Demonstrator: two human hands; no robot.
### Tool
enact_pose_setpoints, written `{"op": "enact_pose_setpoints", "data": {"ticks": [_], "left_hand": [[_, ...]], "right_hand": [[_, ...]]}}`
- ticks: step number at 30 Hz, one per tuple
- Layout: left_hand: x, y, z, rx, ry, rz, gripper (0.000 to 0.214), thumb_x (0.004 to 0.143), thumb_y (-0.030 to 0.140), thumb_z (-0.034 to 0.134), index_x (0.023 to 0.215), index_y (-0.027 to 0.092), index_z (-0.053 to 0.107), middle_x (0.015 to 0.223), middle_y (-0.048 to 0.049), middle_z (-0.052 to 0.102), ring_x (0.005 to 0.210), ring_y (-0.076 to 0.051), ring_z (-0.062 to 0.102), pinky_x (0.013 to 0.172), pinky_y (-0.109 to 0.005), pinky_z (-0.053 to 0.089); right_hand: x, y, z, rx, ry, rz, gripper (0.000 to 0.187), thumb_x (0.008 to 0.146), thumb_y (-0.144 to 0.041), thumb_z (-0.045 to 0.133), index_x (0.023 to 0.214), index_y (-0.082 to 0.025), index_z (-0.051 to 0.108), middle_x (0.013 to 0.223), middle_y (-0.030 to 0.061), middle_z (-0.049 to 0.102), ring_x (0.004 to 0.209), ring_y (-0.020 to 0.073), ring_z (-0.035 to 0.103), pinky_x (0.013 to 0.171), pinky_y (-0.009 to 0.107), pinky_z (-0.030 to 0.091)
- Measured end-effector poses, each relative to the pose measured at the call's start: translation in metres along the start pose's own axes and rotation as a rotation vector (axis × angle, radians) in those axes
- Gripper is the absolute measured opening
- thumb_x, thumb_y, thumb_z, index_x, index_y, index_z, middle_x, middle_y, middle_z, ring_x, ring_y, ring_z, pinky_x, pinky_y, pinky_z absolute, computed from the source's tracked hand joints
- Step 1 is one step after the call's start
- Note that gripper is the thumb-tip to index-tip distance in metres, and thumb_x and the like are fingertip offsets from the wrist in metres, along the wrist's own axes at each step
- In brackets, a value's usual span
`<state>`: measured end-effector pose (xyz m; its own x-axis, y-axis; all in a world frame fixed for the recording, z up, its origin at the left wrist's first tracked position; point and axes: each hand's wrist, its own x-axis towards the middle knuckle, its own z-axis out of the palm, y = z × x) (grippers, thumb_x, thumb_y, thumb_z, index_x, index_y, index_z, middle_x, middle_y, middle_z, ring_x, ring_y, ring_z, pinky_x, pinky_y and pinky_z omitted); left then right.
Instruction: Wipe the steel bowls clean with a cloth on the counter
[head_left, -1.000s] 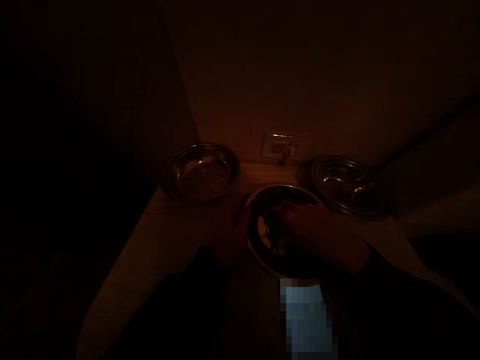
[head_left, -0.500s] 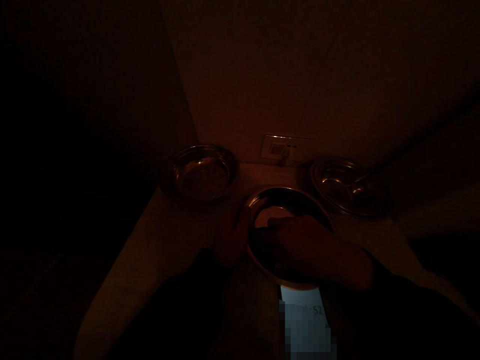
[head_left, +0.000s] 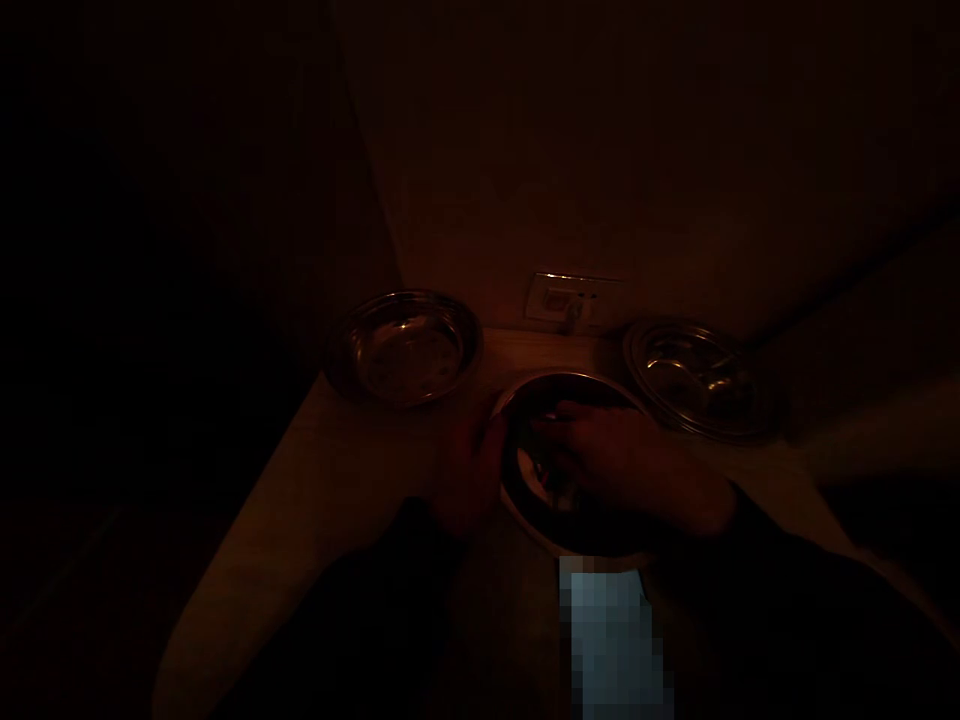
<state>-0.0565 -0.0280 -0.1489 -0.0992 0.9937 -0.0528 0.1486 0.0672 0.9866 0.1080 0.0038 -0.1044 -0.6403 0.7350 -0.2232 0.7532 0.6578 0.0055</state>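
The scene is very dark. A round steel plate (head_left: 525,400) lies on the counter right in front of me. My left hand (head_left: 463,470) grips its left rim. My right hand (head_left: 626,455) lies over the plate's inside, fingers bent down onto its surface; whether they hold anything is hidden in the dark.
A second steel plate (head_left: 405,345) sits at the back left and a third steel plate (head_left: 694,375) at the back right, both near the wall. A wall socket plate (head_left: 570,297) is between them. A lit phone screen (head_left: 611,630) lies at the counter's near edge.
My right hand has slid across the inside of the middle plate, nearer me half a second ago and now farther back. My left hand has stayed on the rim.
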Motion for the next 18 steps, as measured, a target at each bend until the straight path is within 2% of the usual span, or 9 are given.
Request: {"op": "enact_pose_setpoints", "data": {"ticks": [4, 7, 9, 12, 15, 18], "left_hand": [[0.001, -0.002, 0.001, -0.004, 0.021, -0.038, 0.040, 0.088, 0.031, 0.042, 0.121, 0.016, 0.058, 0.119, -0.0064, 0.065, 0.108, -0.021, 0.059, 0.095, -0.032, 0.043], [0.001, -0.001, 0.001, -0.007, 0.026, -0.046, 0.040, 0.088, 0.031, 0.043, 0.121, 0.015, 0.059, 0.119, -0.0064, 0.065, 0.109, -0.021, 0.059, 0.095, -0.033, 0.043], [0.000, 0.000, 0.001, 0.004, 0.034, -0.062, 0.039, 0.088, 0.031, 0.043, 0.119, 0.015, 0.060, 0.117, -0.0064, 0.065, 0.107, -0.022, 0.060, 0.095, -0.033, 0.043], [-0.001, 0.001, -0.001, 0.006, 0.024, -0.059, 0.039, 0.088, 0.031, 0.045, 0.121, 0.016, 0.059, 0.118, -0.0052, 0.065, 0.109, -0.021, 0.059, 0.094, -0.032, 0.044], [-0.001, 0.000, -0.001, -0.009, -0.011, -0.024, 0.041, 0.088, 0.032, 0.044, 0.123, 0.016, 0.057, 0.117, -0.0049, 0.066, 0.109, -0.020, 0.059, 0.091, -0.029, 0.046], [0.000, 0.000, -0.001, -0.019, -0.014, -0.006, 0.040, 0.089, 0.030, 0.043, 0.123, 0.015, 0.057, 0.115, -0.0055, 0.067, 0.106, -0.019, 0.061, 0.089, -0.027, 0.047]], "right_hand": [[-0.006, -0.011, -0.005, 0.117, -0.022, -0.187, 0.027, 0.088, -0.023, 0.047, 0.110, -0.025, 0.061, 0.101, 0.0048, 0.063, 0.082, 0.0170, 0.062, 0.064, 0.027, 0.042], [-0.008, -0.015, -0.006, 0.123, -0.052, -0.216, 0.024, 0.087, -0.022, 0.048, 0.106, -0.026, 0.063, 0.094, 0.0030, 0.064, 0.077, 0.0164, 0.061, 0.061, 0.026, 0.040], [-0.007, -0.013, -0.004, 0.101, -0.041, -0.172, 0.026, 0.087, -0.023, 0.048, 0.109, -0.027, 0.061, 0.095, 0.0033, 0.065, 0.078, 0.0171, 0.062, 0.059, 0.026, 0.040], [-0.003, -0.006, 0.001, 0.022, 0.007, -0.019, 0.028, 0.090, -0.027, 0.044, 0.113, -0.025, 0.060, 0.102, 0.0068, 0.065, 0.080, 0.0197, 0.064, 0.058, 0.027, 0.040], [0.002, 0.003, 0.003, -0.049, 0.020, 0.107, 0.029, 0.092, -0.029, 0.040, 0.111, -0.024, 0.061, 0.100, 0.0084, 0.066, 0.079, 0.0218, 0.065, 0.059, 0.029, 0.041], [0.004, 0.006, 0.001, -0.036, 0.004, 0.095, 0.029, 0.092, -0.029, 0.039, 0.109, -0.023, 0.062, 0.101, 0.0082, 0.065, 0.080, 0.0205, 0.065, 0.060, 0.028, 0.041]]}}
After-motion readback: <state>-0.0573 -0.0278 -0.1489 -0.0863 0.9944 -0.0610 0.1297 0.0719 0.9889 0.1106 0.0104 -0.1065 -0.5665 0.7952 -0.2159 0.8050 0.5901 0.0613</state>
